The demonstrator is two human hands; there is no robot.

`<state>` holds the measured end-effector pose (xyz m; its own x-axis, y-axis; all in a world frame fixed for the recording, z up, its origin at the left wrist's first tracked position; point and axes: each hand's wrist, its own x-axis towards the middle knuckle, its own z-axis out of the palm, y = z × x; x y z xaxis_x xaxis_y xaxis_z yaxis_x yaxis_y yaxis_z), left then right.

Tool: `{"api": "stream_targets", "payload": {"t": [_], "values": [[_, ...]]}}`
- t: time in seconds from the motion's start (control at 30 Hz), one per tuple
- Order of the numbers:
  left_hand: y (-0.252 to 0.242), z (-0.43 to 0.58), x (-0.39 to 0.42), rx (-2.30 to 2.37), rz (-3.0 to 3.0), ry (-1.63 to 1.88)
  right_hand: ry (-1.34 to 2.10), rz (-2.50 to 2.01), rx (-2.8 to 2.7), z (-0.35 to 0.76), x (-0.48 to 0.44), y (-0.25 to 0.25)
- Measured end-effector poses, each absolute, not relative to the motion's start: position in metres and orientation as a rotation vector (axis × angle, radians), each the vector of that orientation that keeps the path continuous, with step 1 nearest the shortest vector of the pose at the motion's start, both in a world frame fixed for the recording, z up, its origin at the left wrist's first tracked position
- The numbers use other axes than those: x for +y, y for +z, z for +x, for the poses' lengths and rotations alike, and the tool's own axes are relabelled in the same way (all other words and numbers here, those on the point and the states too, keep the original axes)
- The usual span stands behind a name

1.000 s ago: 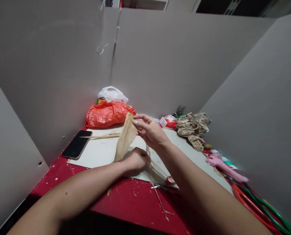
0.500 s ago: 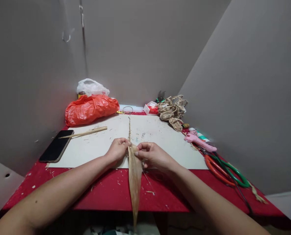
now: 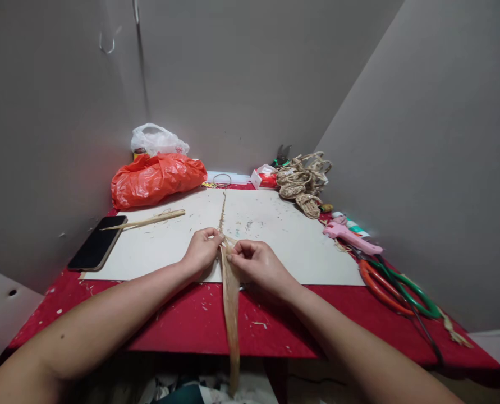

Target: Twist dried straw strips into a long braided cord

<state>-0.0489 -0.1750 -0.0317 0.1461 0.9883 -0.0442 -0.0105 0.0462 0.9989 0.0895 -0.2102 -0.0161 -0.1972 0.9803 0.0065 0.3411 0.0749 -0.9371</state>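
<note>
Grey panels (image 3: 233, 73) are walling in a red-covered table (image 3: 182, 331) bearing a white board (image 3: 317, 252). At its near edge, a left hand (image 3: 201, 252) is pinching a thin twisted cord (image 3: 222, 216); a right hand (image 3: 261, 266) is pinching a pale dry strip (image 3: 230, 314), which is hanging between the forearms past the table's edge.

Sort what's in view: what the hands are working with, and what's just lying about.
In use:
thin twisted cord, pinched by the left hand
broad dry strip, pinched by the right hand
white board, beneath the cord

Apparently just lying about:
phone
orange-red bag
white bag
coiled rope
pink tool
</note>
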Motion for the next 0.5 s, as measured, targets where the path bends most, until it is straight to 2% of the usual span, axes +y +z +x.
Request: {"api": "stream_targets", "payload": {"t": [0.17,0.5], "values": [[-0.027,-0.05,-0.175,1.118,1.171,1.022,1.191,-1.343,-1.627,0.092,-0.21,-0.017],[-0.041,-0.043,-0.177,1.202,1.46,1.015,1.478,-1.259,-1.525,0.09,-0.214,-0.016]]}}
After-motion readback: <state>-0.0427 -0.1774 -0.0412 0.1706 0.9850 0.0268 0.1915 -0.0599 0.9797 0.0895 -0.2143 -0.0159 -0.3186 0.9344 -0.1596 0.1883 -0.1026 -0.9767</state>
